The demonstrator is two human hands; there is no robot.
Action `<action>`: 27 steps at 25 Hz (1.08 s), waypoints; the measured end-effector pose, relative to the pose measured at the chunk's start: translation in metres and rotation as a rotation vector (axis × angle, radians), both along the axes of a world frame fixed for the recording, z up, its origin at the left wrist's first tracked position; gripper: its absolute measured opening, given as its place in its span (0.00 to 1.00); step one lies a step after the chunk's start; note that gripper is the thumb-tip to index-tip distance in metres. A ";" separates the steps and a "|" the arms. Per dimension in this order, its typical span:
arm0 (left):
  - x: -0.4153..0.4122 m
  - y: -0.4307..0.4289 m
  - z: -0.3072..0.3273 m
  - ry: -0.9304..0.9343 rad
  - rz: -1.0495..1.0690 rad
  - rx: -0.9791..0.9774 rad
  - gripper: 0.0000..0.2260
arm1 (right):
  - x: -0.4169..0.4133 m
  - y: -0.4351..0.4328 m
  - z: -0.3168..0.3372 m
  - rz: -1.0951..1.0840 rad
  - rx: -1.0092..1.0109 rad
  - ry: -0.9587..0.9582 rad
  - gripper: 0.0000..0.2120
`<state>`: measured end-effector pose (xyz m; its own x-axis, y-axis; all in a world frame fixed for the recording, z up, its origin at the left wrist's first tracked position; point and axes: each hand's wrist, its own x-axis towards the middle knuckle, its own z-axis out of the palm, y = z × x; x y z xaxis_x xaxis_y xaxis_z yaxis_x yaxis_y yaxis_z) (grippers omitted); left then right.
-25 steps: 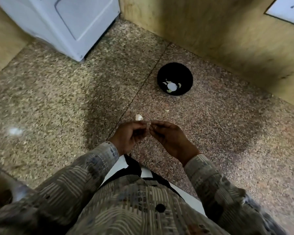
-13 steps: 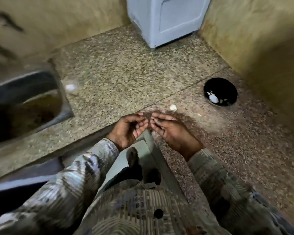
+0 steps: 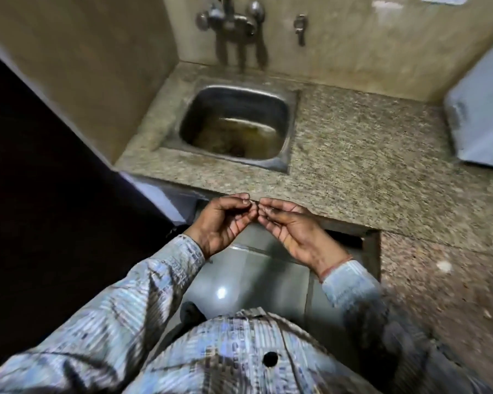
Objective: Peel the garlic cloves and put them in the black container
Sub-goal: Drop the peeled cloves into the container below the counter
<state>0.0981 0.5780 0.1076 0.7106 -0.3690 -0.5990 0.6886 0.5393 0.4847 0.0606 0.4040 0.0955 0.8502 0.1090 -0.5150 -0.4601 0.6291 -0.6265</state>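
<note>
- The left hand (image 3: 222, 223) and right hand (image 3: 289, 227) are curled, fingertips touching.
- I cannot tell if they hold anything.
- A sink (image 3: 239, 100) sits in the worktop (image 3: 353, 166) behind.

Steel sink (image 3: 292, 129); wall tap (image 3: 230, 17); granite counter (image 3: 353, 155)

Light is dim and warm. A glare spot shines on the floor tile (image 3: 221, 292) at 6 o'clock; black shadow fills 9 o'clock. Left hand (image 3: 222, 220) and right hand (image 3: 291, 227) look sharp, the sleeves (image 3: 120, 317) smear with blur, and the counter (image 3: 367, 155) bows from wide-angle distortion.
</note>
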 end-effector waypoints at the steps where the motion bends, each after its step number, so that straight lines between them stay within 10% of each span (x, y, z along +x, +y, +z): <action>1: 0.004 0.026 -0.001 -0.006 0.031 0.008 0.10 | 0.012 0.025 -0.001 0.051 -0.015 -0.004 0.10; 15: 0.062 0.294 -0.099 0.083 0.287 0.161 0.09 | 0.132 0.301 -0.088 0.529 -0.233 0.023 0.09; 27: 0.132 0.297 -0.522 0.327 0.292 0.482 0.13 | 0.230 0.353 -0.534 0.802 -0.384 0.406 0.20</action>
<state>0.2304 0.8749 -0.4146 0.4935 0.1759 -0.8518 0.7001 0.5008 0.5090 0.2910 0.7570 -0.4383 0.3470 0.3412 -0.8736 -0.8885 -0.1786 -0.4227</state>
